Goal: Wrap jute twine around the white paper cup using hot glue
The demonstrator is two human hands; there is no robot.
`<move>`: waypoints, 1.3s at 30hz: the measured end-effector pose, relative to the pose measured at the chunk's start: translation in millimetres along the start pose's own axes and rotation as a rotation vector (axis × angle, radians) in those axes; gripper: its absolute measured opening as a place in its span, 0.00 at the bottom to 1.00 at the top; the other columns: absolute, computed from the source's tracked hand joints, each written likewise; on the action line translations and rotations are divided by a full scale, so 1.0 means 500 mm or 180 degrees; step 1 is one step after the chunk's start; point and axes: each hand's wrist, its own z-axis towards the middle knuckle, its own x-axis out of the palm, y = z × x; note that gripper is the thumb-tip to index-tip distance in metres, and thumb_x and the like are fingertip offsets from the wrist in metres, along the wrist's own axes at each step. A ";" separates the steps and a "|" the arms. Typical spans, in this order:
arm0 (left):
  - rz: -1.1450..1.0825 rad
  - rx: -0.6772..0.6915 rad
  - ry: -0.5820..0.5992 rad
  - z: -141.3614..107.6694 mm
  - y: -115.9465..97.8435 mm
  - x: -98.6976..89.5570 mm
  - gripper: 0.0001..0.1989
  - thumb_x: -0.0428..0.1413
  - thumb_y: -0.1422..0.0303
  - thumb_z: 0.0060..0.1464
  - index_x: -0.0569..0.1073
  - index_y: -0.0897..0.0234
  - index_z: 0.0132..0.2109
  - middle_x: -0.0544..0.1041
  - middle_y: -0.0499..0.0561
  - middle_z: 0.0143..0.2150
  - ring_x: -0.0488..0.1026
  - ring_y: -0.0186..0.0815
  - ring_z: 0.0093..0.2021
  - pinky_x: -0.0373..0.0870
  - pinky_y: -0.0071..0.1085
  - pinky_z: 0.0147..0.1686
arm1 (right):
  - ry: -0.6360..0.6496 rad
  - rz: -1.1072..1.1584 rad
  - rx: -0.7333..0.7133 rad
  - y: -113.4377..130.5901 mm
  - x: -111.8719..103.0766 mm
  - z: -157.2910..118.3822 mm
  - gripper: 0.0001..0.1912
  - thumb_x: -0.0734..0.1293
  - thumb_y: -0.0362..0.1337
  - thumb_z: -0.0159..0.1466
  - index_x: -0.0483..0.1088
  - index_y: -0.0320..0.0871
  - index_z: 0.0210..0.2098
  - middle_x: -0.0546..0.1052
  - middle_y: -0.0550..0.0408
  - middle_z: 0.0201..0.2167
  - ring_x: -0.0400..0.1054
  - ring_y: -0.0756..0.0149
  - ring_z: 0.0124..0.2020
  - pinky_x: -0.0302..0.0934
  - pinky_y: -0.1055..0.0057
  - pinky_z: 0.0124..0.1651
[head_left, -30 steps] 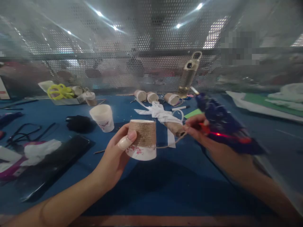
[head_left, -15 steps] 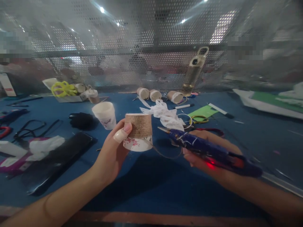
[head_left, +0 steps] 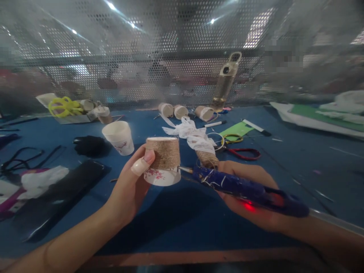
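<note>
My left hand (head_left: 133, 182) grips a paper cup (head_left: 162, 177) turned rim-down, its thumb pressed on the side. Brown twine (head_left: 165, 151) is wound around the cup's upper part, while the lower band shows white with pink blossoms. My right hand (head_left: 247, 189) is wrapped round a dark blue hot glue gun (head_left: 241, 189) with a red light glowing on it. The gun's metal nozzle (head_left: 186, 170) points left and meets the cup's right side at the lower edge of the twine. Behind the gun lies a roll of twine (head_left: 207, 158).
Stacked paper cups (head_left: 119, 138) stand left of my left hand. White lace ribbon (head_left: 196, 138), red-handled scissors (head_left: 244, 153) and green paper (head_left: 237, 130) lie beyond my right hand. Several twine-wrapped cups (head_left: 180, 112) and a bottle (head_left: 226, 81) are by the mesh screen. A black pouch (head_left: 65, 197) lies left.
My right hand has brought the glue gun left and down, so its nozzle now reaches the cup. The roll of twine behind the gun has come into view. The camera has shifted slightly right.
</note>
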 end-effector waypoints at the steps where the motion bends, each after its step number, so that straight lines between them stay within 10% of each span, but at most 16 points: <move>1: 0.0032 0.0020 -0.0003 0.001 0.001 -0.002 0.16 0.60 0.58 0.59 0.78 0.59 0.50 0.80 0.52 0.46 0.77 0.42 0.47 0.72 0.36 0.48 | -0.0048 -0.0023 0.0024 -0.001 0.000 -0.002 0.12 0.67 0.29 0.60 0.60 0.47 0.27 0.68 0.63 0.24 0.60 0.72 0.24 0.55 0.71 0.27; 39: 0.0785 0.0698 -0.0359 -0.005 0.001 0.009 0.16 0.65 0.63 0.55 0.77 0.56 0.51 0.79 0.50 0.51 0.74 0.43 0.53 0.74 0.34 0.48 | -0.0214 -0.0816 0.0104 -0.003 0.009 -0.001 0.14 0.67 0.27 0.55 0.57 0.47 0.24 0.64 0.65 0.19 0.56 0.74 0.20 0.50 0.73 0.23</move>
